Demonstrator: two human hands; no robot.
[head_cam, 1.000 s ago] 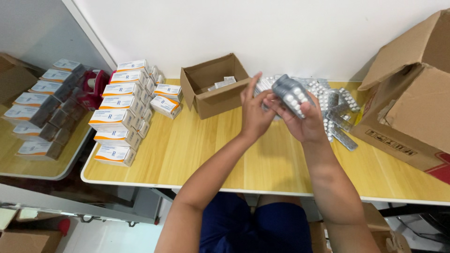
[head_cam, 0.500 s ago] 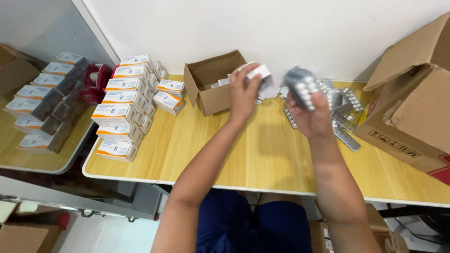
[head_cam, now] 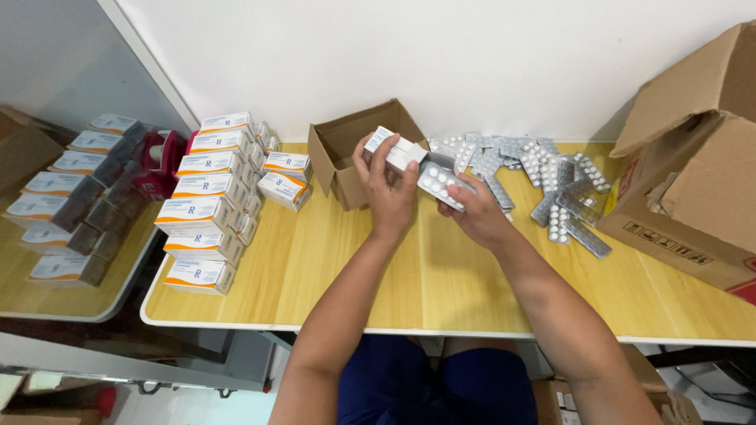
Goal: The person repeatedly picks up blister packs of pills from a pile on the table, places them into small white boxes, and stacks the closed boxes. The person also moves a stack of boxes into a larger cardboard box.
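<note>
Small open brown carton (head_cam: 335, 153) at upper centre of the yellow worktop (head_cam: 441, 275), contents not visible. Larger open cardboard box (head_cam: 693, 181) at far right. Left hand (head_cam: 387, 189) clasped around a small white pill box (head_cam: 396, 149), just above the frame's centre. Right hand (head_cam: 476, 214) gripping a stack of silver blister strips (head_cam: 442, 185), touching the pill box's open end. Loose blister strips (head_cam: 543, 177) heaped right of both hands; stacked white-and-orange boxes (head_cam: 213, 201) at left.
</note>
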